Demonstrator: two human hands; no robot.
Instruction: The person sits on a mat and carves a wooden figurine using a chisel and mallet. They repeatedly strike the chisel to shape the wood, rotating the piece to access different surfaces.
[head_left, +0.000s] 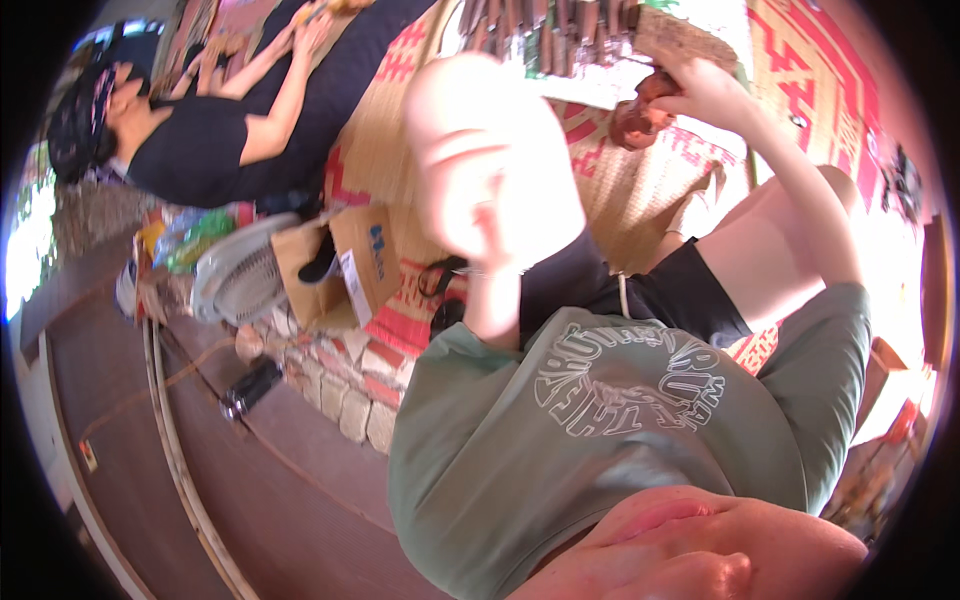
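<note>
Reddish-brown and lumpy, one piece is in the gripping fingers of the right hand, not yet laid aside, while blur hides whether the left hand holds anything.

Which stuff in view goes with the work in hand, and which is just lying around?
Likely in the work:
reddish-brown piece, in the right hand
slender brown tools, in a row
rough brown block, beside the piece

Likely just lying about:
open cardboard box
grey plastic basket
green plastic bag

Left hand: overexposed, contents unclear.
</note>
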